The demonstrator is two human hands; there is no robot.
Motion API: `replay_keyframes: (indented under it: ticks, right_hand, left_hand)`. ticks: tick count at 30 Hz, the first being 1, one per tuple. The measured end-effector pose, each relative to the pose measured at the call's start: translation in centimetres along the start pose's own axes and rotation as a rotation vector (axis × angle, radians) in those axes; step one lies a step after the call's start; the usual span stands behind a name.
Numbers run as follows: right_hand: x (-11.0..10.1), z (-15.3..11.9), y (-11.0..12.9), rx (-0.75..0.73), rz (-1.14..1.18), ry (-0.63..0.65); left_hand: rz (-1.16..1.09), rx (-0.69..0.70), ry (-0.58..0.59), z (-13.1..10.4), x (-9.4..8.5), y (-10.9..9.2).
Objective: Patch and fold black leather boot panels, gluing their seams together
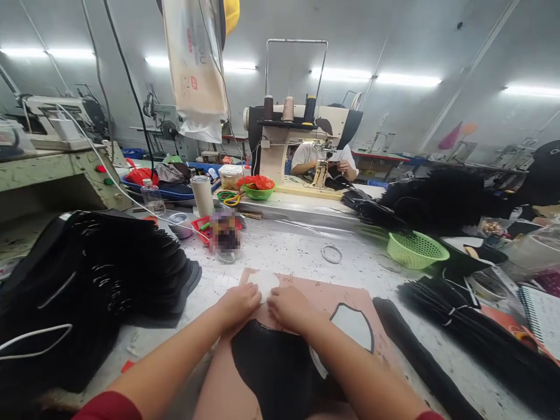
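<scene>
Plainly white piece [266,281], flat, rounded upper edge

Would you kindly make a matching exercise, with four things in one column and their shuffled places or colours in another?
1. plain white piece
2. perforated basket
3. thread spools
4. spiral notebook

A. light green
B. at the picture's right edge
C. at the left hand and right hand
D. up on the sewing machine

Pairs: 1-C, 2-A, 3-D, 4-B

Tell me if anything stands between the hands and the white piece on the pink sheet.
Nothing visible does: the left hand and right hand are directly at the white piece, near the far edge of the pink sheet.
</scene>
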State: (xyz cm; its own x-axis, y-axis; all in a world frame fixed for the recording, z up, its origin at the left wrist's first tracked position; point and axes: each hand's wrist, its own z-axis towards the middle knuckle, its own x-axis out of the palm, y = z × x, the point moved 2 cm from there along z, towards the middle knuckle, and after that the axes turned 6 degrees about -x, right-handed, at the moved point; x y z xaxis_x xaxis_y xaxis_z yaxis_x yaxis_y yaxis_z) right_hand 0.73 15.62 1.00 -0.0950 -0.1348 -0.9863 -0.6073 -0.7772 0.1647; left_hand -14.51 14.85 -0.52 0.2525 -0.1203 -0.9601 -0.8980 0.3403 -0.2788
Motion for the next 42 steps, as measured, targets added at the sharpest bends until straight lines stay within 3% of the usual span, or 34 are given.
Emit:
replay_keyframes:
  ticks: [5, 10, 14, 17, 22, 27, 29, 31, 32, 33, 34, 37, 39, 42]
  right_hand:
    - [0.7, -1.0, 0.5, -0.012, 0.001, -0.002]
    - [0.7, -0.3, 0.7, 0.006, 0.029, 0.028]
    - [0.2, 0.8, 0.3, 0.062, 0.109, 0.038]
    - [-0.9, 1.6, -0.7, 0.126, 0.229, 0.021]
    - [-3.1, 1.2, 0.1, 0.193, 0.502, -0.119]
    - [-2.1, -3.7, 3.2, 0.170, 0.741, -0.209]
    - [-1.7, -6.6, 3.2, 0.279, 0.836, -0.415]
    - [-1.6, -9.2, 3.0, 0.399, 0.794, -0.746]
    - [-1.6, -10.2, 3.3, 0.389, 0.696, -0.872]
    - [-1.6, -10.7, 3.9, 0.307, 0.563, -0.918]
    - [-1.5, -10.8, 4.8, 0.174, 0.430, -0.895]
    - [-0.5, -10.1, 7.7, -0.213, 0.245, -0.594]
    - [0.0, -9.7, 8.6, -0.213, 0.278, -0.521]
    - [0.0, -9.6, 8.2, -0.015, 0.377, -0.577]
  left_hand:
    - [-0.173, -0.170, -0.050, 1.0, 0.5, 0.9]
    - [-0.511, -0.543, -0.363, 1.6, -1.2, 3.9]
    - [-0.858, -0.809, -0.627, -0.3, -2.5, 5.5]
    - [-1.100, -0.870, -0.671, -2.8, -2.8, 4.7]
    - [-1.326, -0.806, -0.531, -6.5, -3.0, 0.3]
    - [-1.457, -0.720, -0.222, -9.3, -1.9, -3.9]
    - [-1.518, -0.766, -0.148, -10.4, -1.2, -4.7]
    - [-1.571, -0.833, -0.126, -11.4, -0.4, -5.2]
    - [-1.606, -0.843, -0.103, -11.7, 0.0, -5.5]
    - [-1.656, -0.831, -0.053, -11.8, 0.5, -5.9]
    - [-1.712, -0.809, 0.008, -11.9, 1.0, -6.3]
    - [-1.847, -0.758, 0.146, -11.8, 2.6, -7.3]
    - [-1.846, -0.789, 0.161, -11.9, 3.3, -7.4]
    - [-1.805, -0.845, 0.165, -12.1, 3.4, -7.1]
